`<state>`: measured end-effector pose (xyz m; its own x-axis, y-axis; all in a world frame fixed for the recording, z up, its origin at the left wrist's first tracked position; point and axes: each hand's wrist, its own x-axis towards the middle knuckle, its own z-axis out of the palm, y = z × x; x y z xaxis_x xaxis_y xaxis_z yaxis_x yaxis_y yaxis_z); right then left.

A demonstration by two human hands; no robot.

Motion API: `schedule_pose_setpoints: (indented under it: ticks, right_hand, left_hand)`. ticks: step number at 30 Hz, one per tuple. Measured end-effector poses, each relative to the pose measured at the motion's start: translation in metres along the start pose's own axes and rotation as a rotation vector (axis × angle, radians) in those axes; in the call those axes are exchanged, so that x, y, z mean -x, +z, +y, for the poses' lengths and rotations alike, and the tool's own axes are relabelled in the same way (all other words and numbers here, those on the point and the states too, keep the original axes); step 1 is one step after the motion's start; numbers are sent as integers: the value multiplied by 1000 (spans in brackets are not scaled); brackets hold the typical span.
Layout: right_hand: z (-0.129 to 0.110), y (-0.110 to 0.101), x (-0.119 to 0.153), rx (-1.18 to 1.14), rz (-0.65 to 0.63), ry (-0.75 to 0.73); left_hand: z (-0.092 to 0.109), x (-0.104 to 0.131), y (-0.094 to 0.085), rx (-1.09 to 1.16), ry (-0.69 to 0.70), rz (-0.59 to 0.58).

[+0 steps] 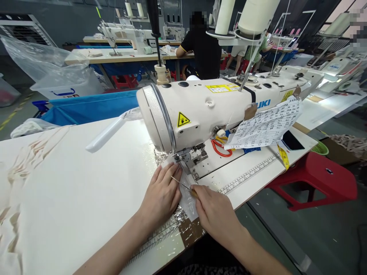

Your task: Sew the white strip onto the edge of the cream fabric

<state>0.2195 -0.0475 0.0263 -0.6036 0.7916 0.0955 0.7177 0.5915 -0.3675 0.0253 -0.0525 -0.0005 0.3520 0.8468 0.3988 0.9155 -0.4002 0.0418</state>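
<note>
1. Here's the right hand [213,206], closed around the wooden handle of a thin pointed tool [194,193]; the handle sits between thumb and fingers, and the metal shaft reaches out towards the left hand.
2. And the left hand [162,191] lies palm down, not clasped round anything, its fingertips on the white strip [187,201] just in front of the needle area.
3. That strip runs from under those left fingertips towards the near table edge, passing between the hands, with the tool's shaft above it. Whether the tip touches the left fingers, I cannot tell.
4. Right over the fingertips looms the sewing machine [183,114], standing on the white table [86,183].
5. Off to the right of it, red-handled scissors [222,149] lie beside a handwritten sheet [266,124], with a phone [292,140] near a yellow tape [283,156].
</note>
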Motion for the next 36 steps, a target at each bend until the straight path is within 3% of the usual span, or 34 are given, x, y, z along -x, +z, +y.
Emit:
schedule_pose_setpoints:
  ticks: [5,12,23,30,36]
  right_hand:
    - [0,3,-7,-75,47,20]
    - [-4,6,2,-400,77,71]
    - [1,4,13,-321,36,58]
    - [23,-10,28,-477,48,152]
    - [38,-9,32,-607,11,275]
  left_hand:
    - [-7,-4,1,23,-79,6]
    - [-13,-5,-3,-129,-97,-6]
    - [10,1,0,-12,-25,38]
    - [7,1,-1,-35,3,3]
    - [13,2,-1,-47,-13,-6]
